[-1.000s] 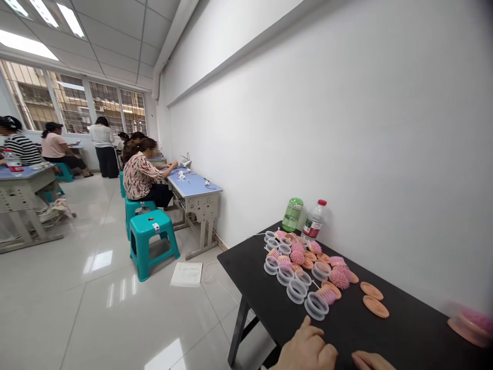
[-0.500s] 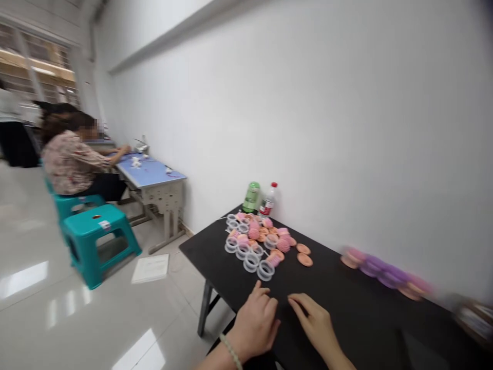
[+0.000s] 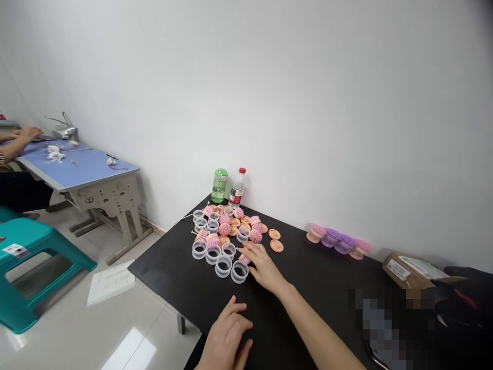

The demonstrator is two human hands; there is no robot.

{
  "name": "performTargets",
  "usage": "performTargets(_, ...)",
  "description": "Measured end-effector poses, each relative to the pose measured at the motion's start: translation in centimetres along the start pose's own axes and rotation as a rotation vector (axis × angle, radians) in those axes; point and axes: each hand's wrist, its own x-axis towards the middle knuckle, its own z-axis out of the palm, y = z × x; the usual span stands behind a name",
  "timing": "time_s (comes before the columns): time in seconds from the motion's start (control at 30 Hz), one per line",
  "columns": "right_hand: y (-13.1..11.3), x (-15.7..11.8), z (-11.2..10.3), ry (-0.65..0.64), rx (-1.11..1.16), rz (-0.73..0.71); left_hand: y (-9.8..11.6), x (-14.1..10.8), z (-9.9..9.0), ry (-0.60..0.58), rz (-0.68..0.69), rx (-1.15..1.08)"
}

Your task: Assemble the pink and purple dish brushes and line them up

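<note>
On the black table (image 3: 173,267) lies a loose pile of clear plastic rings (image 3: 223,266), pink spiked balls (image 3: 255,236), pink bristle pieces and peach discs (image 3: 276,246). My right hand (image 3: 262,264) reaches over the pile's front edge, its fingers spread beside a clear ring and a small pink piece, holding nothing that I can see. My left hand (image 3: 227,334) rests on the table's near part, apart from the pile, with its fingers lightly curled and empty.
A green bottle (image 3: 219,186) and a red-capped water bottle (image 3: 237,188) stand behind the pile against the white wall. Peach-based pink and purple brushes (image 3: 333,239) line the wall. A cardboard box (image 3: 408,272) sits right. A co-worker's hands (image 3: 26,134) rest on a blue desk (image 3: 77,169).
The view has swung right, away from the room and onto the table. My right hand has moved forward to the pile. My left hand stays near the front of the table.
</note>
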Motion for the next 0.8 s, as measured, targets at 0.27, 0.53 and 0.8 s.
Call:
performTargets(0.27,0.1,-3.3,-1.0,0.235,0.239,0.273,-2.5,5.4,-3.6,-0.056,-0.077,0.296)
performTargets(0.53,-0.9,-8.2,-3.7,0.29,0.803,0.565,-4.5,10.2,-0.8,-0.258,-0.123,0.501)
performTargets(0.8,-1.2,-10.3,-4.8,0.417,0.889,0.535,-2.0,14.5,1.6,-0.288,-0.107,-0.006)
